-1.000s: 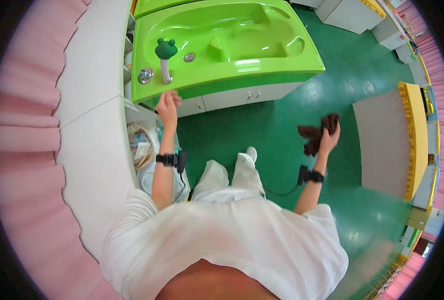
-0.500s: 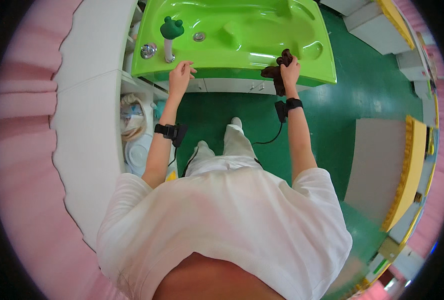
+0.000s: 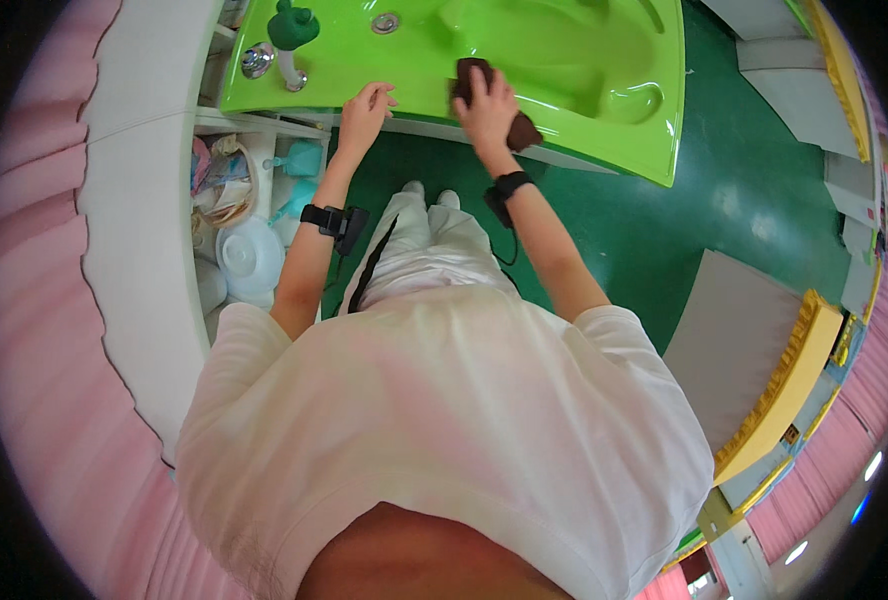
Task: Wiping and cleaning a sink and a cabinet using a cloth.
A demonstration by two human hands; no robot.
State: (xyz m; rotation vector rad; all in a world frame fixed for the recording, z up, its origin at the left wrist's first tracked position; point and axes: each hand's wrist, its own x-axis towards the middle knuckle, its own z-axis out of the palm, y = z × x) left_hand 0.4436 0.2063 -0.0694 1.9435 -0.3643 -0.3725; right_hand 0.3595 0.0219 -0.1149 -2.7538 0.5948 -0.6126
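Right hand [image 3: 487,108], fingers slightly spread, has hold of brown cloth [image 3: 525,132] on near rim of green tub [image 3: 594,135]. Left hand [image 3: 366,112] is half-curled, empty, near same rim.

Crumpled dark brown cloth [image 3: 524,131] at the near edge of the green tub [image 3: 586,132]

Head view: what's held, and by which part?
Brown cloth, under the right hand: palm and fingers cover its middle, ends showing either side. Gripped or just pressed can't be told. The left hand shows nothing in it.
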